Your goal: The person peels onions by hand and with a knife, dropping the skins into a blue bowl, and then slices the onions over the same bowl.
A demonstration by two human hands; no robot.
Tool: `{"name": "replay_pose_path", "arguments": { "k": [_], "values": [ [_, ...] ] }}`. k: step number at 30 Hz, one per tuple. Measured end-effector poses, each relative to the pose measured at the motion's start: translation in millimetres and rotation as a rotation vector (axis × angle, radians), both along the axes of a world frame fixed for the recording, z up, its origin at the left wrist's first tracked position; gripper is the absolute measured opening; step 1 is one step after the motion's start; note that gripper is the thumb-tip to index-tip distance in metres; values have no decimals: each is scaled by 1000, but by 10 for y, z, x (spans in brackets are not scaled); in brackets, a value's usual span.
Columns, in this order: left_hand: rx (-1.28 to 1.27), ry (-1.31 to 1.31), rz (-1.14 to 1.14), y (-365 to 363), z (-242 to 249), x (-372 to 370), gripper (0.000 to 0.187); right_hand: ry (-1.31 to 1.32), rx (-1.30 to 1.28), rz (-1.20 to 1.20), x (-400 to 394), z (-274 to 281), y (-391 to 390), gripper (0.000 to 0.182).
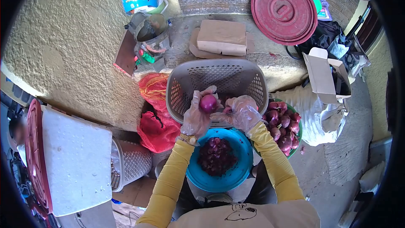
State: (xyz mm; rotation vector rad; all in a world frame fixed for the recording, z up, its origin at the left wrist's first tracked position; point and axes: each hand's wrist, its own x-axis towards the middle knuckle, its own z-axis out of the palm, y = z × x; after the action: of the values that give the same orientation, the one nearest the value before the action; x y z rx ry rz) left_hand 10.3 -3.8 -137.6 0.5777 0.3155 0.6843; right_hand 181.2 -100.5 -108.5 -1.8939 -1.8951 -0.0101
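Note:
A peeled purple onion is held in my left hand, which wears a clear plastic glove. My right hand, gloved too, is closed at the onion's right side; what its fingers grip is too small to make out. Both hands are over the near rim of a grey perforated basket. Below them stands a blue basin with dark red onion pieces and skins in it. To the right, a green basin holds several unpeeled red onions.
Red mesh sacks lie left of the basket. A white board and another basket are farther left. Cardboard and a red lid are on the ledge. A white sack and open box are at right.

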Motion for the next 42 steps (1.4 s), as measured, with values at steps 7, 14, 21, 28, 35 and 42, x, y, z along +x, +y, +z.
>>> {"name": "replay_pose_path", "arguments": {
  "k": [7,14,21,28,35,42],
  "values": [
    [-53,-102,-79,43,36,10,52,201,-12,-112,50,48,6,65],
    [11,-124,-73,-3,136,-3,52,207,43,-202,129,48,-9,67],
    [-77,-103,-68,51,37,-59,47,399,-18,-202,80,43,32,69],
    [-77,-74,5,-33,154,3,44,281,-69,-213,62,119,33,74],
    [48,-35,-72,10,101,-27,51,180,-158,-147,58,54,35,87],
    [58,124,-32,6,120,-27,54,494,-112,-54,110,-1,4,60]
  ]
}}
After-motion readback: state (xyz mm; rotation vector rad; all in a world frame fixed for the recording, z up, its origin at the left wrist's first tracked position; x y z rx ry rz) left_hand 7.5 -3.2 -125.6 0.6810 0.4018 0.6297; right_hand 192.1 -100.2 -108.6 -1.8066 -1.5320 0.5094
